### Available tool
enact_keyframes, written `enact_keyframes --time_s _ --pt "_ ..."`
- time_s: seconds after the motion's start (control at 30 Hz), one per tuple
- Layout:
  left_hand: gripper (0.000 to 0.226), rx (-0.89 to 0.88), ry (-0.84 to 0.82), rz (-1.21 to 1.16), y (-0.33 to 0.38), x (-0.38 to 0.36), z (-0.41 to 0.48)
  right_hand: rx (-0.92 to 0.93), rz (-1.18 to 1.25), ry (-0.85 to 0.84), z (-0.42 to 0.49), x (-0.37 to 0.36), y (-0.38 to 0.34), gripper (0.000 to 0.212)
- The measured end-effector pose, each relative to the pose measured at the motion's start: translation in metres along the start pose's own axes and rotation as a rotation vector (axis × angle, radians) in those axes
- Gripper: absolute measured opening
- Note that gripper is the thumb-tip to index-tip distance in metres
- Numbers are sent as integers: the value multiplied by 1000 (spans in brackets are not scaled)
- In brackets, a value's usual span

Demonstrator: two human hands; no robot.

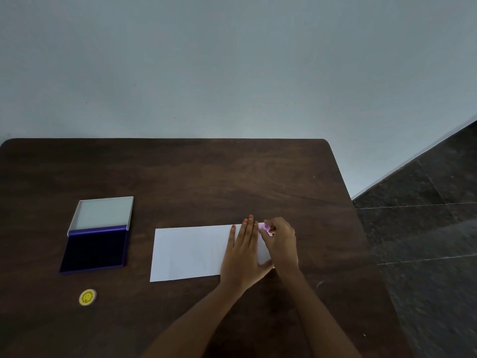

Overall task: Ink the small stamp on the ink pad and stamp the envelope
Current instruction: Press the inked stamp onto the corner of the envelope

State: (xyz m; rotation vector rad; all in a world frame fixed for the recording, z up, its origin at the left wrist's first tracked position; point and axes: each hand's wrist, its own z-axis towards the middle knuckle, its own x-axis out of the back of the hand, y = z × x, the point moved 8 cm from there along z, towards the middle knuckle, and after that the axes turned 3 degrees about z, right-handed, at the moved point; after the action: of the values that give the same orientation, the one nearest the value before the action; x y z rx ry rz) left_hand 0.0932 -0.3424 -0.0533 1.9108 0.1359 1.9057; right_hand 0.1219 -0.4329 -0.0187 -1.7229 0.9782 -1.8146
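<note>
White envelope (191, 253) is laid on a dark wooden table (206, 177), pinned flat at its right end by the left hand (242, 257), fingers outstretched. A small pink stamp (265, 227) is pinched in the right hand (281, 241) at the envelope's top right corner. An ink pad (96, 242) is seen open, well to the left.

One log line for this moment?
left hand: flat on envelope | right hand: pink stamp at top-right corner | ink pad: open

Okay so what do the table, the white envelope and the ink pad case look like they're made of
Dark brown table: wood or wood-look laminate, matte; faint grain streaks show.
White rectangular envelope: paper, matte, lying thin and flat.
Purple ink pad case: probably plastic with smooth moulded edges; its open lid has a pale, slightly glossy inside, material unclear.
</note>
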Motion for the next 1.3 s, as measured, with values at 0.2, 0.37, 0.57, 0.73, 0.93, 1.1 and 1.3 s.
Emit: enact_keyframes --time_s 0.2,0.37,0.57,0.73,0.93,1.1,1.3 --pt "87 -2 -22 -27 0 -1 -1 34 -38 15 -1 1 -2 9" --pt "86 2 -52 -42 0 -2 -1 29 -59 26 -3 1 0 9" --pt "86 7 -84 -27 0 -3 -1 30 -58 38 -5 0 1 10" --pt "87 6 -67 -18 -1 -4 -3 8 -64 18 -4 0 1 9" --pt "93 25 -80 -9 -6 -11 0 -231 161 -33 7 9 22 17" --pt "98 49 -92 -3 -6 -13 -1 -696 926 110 -2 21 60 13" --pt "99 51 -92 -3 -7 -12 -1 -910 1347 158 -5 21 79 22"
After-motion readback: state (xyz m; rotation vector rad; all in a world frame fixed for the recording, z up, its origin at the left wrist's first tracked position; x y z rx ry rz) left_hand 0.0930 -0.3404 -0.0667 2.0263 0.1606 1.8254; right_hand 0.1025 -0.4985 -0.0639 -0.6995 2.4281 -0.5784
